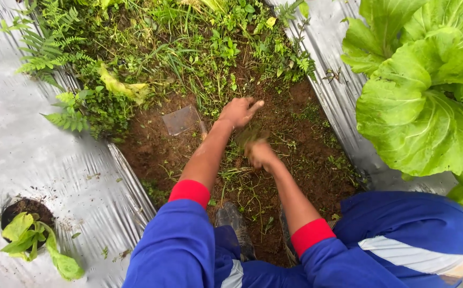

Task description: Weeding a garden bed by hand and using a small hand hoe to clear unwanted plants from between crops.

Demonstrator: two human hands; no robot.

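Down in the furrow of bare soil (151, 149) between two sheets of silver plastic mulch (39, 154), the left hand (238, 112) rests knuckles-up on the dirt with fingers loosely curled, and whether it grips anything I cannot tell; the right hand (261, 153) is closed around a blurred tuft of weeds (248, 136) just beside it. Pulling well here would likely mean gripping low at the stems and drawing steadily so roots come out whole, keeping clear of the big leafy cabbage (428, 90) at the right and the small seedling (29, 234) in its hole at the left
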